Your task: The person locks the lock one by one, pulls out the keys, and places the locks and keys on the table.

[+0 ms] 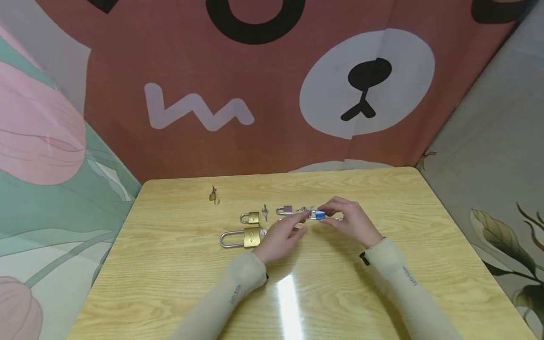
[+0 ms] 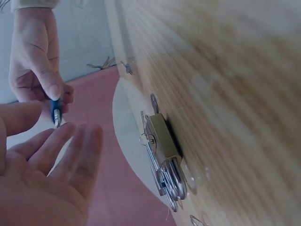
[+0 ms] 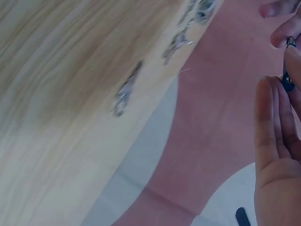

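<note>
A small blue padlock (image 1: pixel 320 215) with a metal shackle is up over the middle of the table. My right hand (image 1: pixel 350 218) pinches its body between thumb and fingers. The left hand (image 1: pixel 278 238) reaches in from the other side, its fingers extended, fingertips right at the shackle. In the left wrist view the padlock (image 2: pixel 55 104) shows edge-on, shackle end toward the left fingertips. Below and left of the hands lie a large brass padlock (image 1: pixel 251 237), a smaller brass padlock (image 1: pixel 253 217) and a grey padlock (image 1: pixel 287 209).
Keys (image 1: pixel 265 212) lie between the small brass and grey padlocks, and more keys (image 1: pixel 304 208) sit behind the left fingertips. A tiny brass padlock (image 1: pixel 212 195) with its shackle swung out lies at the back left. A printed cloth (image 1: pixel 272 151) hangs behind the wooden table (image 1: pixel 170 293).
</note>
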{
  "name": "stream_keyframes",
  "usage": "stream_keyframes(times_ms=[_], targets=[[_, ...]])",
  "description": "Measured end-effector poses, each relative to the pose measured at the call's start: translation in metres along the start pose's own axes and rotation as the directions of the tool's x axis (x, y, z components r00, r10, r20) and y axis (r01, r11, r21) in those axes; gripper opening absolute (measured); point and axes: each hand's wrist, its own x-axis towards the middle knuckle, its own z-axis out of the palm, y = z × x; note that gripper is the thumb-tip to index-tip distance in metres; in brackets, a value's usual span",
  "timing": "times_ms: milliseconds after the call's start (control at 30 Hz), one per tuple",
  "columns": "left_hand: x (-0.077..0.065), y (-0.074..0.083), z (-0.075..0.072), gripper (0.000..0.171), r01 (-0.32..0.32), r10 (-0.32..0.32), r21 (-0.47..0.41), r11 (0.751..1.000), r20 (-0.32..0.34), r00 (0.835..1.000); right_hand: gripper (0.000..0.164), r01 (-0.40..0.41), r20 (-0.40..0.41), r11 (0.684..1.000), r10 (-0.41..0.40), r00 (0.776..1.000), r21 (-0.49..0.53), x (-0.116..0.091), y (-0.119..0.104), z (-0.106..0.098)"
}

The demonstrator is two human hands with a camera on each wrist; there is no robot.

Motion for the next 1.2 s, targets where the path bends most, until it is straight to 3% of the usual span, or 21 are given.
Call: stream_keyframes(times_ms=[67,167,300,400,500,567,800,1000,1200], targets=[[0.003,0.002,0.003,0.051,-0.016,0.014,0.111,0.994,0.015,1.0,0.03,-0.008,0.006,1.0,0.008,1.0,-0.011,-0.001,0.004,-0.001],[0.008,0.003,0.01,0.055,-0.05,0.041,0.272,0.961,0.04,0.998,0.027,-0.03,0.025,0.999,0.031,0.999,-0.025,-0.003,0.009,-0.001],[0.011,0.006,0.019,0.056,-0.078,0.039,0.435,0.897,0.098,0.994,0.024,-0.102,0.075,0.992,0.108,0.991,-0.075,-0.006,0.015,0.003],[0.012,0.007,0.025,0.056,-0.079,0.002,0.544,0.835,0.141,0.99,0.023,-0.143,0.112,0.981,0.158,0.981,-0.131,-0.007,0.018,0.008],[0.013,0.008,0.03,0.056,-0.073,-0.036,0.623,0.779,0.161,0.986,0.022,-0.156,0.146,0.974,0.181,0.973,-0.165,-0.007,0.02,0.013],[0.014,0.007,0.032,0.057,-0.069,-0.056,0.651,0.756,0.169,0.984,0.021,-0.153,0.168,0.972,0.184,0.969,-0.178,-0.006,0.02,0.015],[0.015,0.009,0.037,0.058,-0.086,-0.08,0.689,0.72,0.205,0.976,0.023,-0.179,0.227,0.951,0.238,0.944,-0.251,-0.004,0.023,0.021],[0.016,0.009,0.042,0.06,-0.093,-0.102,0.721,0.687,0.222,0.97,0.022,-0.172,0.224,0.942,0.241,0.944,-0.287,-0.004,0.024,0.024],[0.016,0.008,0.042,0.06,-0.085,-0.114,0.726,0.682,0.221,0.969,0.021,-0.184,0.224,0.938,0.255,0.941,-0.295,-0.003,0.023,0.024]])
